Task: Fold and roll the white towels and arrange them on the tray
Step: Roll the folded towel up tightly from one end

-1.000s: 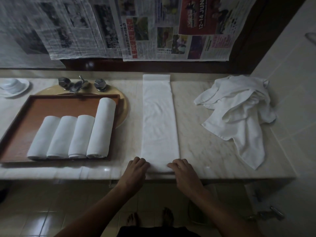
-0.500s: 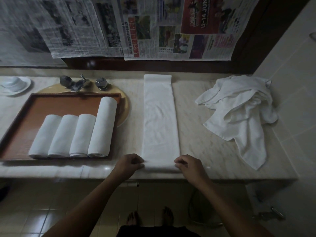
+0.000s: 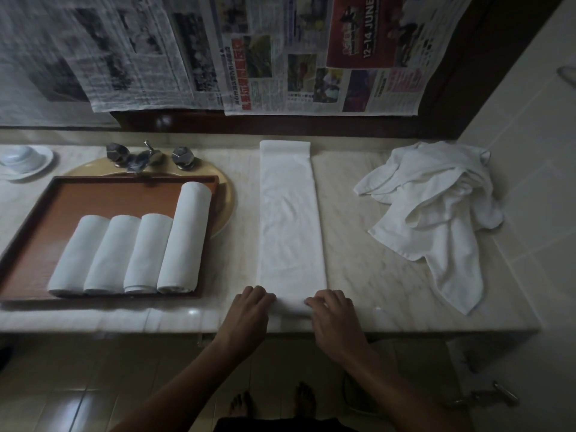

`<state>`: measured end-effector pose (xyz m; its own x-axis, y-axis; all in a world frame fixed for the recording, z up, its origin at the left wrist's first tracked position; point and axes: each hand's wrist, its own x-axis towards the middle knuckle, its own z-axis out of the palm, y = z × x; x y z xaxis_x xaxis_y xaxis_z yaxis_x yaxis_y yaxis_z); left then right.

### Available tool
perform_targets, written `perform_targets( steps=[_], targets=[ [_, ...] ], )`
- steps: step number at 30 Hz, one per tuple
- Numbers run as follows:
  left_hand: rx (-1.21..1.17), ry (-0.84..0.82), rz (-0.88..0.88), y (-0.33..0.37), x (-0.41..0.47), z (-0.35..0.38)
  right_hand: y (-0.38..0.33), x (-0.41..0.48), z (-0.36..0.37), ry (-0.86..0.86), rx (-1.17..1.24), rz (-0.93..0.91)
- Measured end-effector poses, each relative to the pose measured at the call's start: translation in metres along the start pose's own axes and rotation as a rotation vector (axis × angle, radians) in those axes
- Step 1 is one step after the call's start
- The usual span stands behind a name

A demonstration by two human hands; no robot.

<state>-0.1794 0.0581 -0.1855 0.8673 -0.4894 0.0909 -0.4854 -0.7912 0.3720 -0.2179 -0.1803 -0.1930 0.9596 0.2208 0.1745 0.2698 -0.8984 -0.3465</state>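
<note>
On counter (image 3: 374,244), towel roll (image 3: 291,307) perhaps thicker

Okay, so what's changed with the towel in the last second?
The left hand and right hand gripped the near end of the folded towel and turned it over into a first small roll. The rolled towels, tray and loose towels stayed put.

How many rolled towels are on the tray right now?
4. They lie side by side on the tray: leftmost roll, second roll, third roll, and the longer roll at the right end. None appears hidden behind them.
</note>
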Motion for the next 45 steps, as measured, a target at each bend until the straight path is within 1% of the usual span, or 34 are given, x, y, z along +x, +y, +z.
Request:
perform_targets(
  steps=[3, 7, 12, 15, 18, 19, 22, 25, 26, 28, 32, 34, 36, 38, 39, 40, 41, 43, 45],
  targets=[
    [0.027, -0.017, -0.002, 0.002, -0.004, 0.001, 0.002, -0.002, 0.002, 0.005, -0.028, -0.030],
    [0.065, -0.021, 0.016, -0.006, 0.000, 0.004, 0.008, 0.001, 0.008, -0.039, -0.081, -0.044],
    [0.086, -0.028, 0.028, -0.012, 0.004, -0.002, 0.009, 0.008, -0.003, -0.078, -0.024, -0.048],
    [-0.014, -0.052, -0.023, -0.013, 0.002, -0.012, 0.012, 0.004, -0.011, -0.137, 0.090, 0.049],
    [-0.187, -0.128, -0.097, -0.018, -0.003, -0.023, 0.016, -0.001, -0.015, -0.185, 0.267, 0.119],
    [-0.241, -0.127, -0.126, -0.019, -0.004, -0.026, 0.017, -0.001, -0.016, -0.190, 0.325, 0.140],
    [-0.402, -0.068, -0.252, -0.019, -0.001, -0.032, 0.021, 0.002, -0.017, -0.160, 0.427, 0.195],
    [-0.490, -0.114, -0.373, -0.020, 0.005, -0.036, 0.022, 0.008, -0.018, -0.123, 0.473, 0.290],
    [-0.517, -0.136, -0.395, -0.022, 0.007, -0.037, 0.022, 0.010, -0.017, -0.105, 0.459, 0.298],
    [-0.560, -0.162, -0.442, -0.025, 0.009, -0.038, 0.020, 0.015, -0.013, -0.046, 0.387, 0.254],
    [-0.588, -0.145, -0.533, -0.023, 0.015, -0.039, 0.008, 0.012, -0.002, 0.107, 0.096, 0.032],
    [-0.591, -0.132, -0.561, -0.022, 0.017, -0.039, -0.003, 0.004, 0.006, 0.111, 0.009, -0.053],
    [-0.566, -0.099, -0.576, -0.019, 0.018, -0.036, -0.011, -0.005, 0.015, 0.094, -0.031, -0.080],
    [-0.431, 0.026, -0.521, -0.012, 0.014, -0.032, -0.014, -0.009, 0.022, 0.066, -0.059, -0.049],
    [-0.327, 0.111, -0.441, -0.008, 0.011, -0.027, -0.015, -0.010, 0.024, 0.053, -0.069, -0.033],
    [-0.212, 0.155, -0.338, -0.002, 0.006, -0.021, -0.015, -0.011, 0.025, 0.041, -0.075, -0.024],
    [-0.103, 0.159, -0.240, 0.004, 0.000, -0.014, -0.015, -0.011, 0.026, 0.029, -0.081, -0.020],
    [0.054, 0.107, -0.102, 0.019, -0.008, 0.001, -0.014, -0.009, 0.025, 0.017, -0.093, -0.028],
    [0.147, 0.031, -0.029, 0.026, -0.008, 0.016, -0.011, -0.004, 0.025, 0.021, -0.108, -0.041]
  ],
)
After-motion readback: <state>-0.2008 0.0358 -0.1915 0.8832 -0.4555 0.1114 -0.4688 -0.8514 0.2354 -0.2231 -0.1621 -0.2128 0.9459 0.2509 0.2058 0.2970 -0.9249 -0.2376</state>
